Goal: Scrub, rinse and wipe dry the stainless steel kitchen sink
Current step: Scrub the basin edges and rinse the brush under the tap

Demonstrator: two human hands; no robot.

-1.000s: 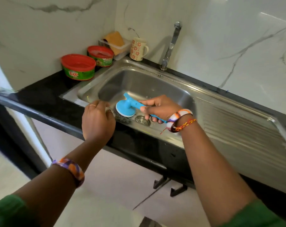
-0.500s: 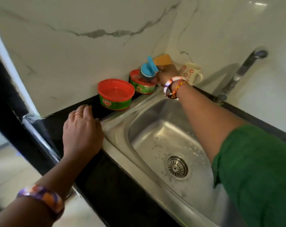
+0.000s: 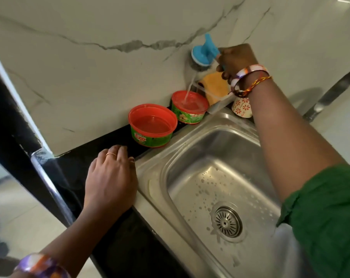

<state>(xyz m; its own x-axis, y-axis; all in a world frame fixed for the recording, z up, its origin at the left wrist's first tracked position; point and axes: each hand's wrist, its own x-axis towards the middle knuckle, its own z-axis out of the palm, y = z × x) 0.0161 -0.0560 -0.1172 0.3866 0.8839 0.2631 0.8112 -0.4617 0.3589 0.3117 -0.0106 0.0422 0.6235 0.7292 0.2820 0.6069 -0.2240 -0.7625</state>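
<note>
The stainless steel sink [image 3: 192,137] fills the right half of the head view, its basin speckled with foam around the round drain [image 3: 227,221]. My right hand [image 3: 237,59] grips the handle of a blue scrubber [image 3: 203,55] with a steel-wool pad, raised above the far red-rimmed soap tub [image 3: 190,107]. A thin stream of liquid runs from the pad down into that tub. My left hand [image 3: 112,177] rests on the black counter edge beside the sink's left rim, holding nothing.
A nearer red tub marked Exo [image 3: 153,127] stands on the black counter [image 3: 73,163]. Behind it lie an orange cloth [image 3: 215,85] in a clear tray and a patterned mug [image 3: 242,108]. The tap [image 3: 330,93] rises at the right. Marble wall behind.
My right hand has carried the scrubber from the sink basin to the far tub, then lifted it above the tub, dripping. My left hand moved from the sink rim to the counter edge.
</note>
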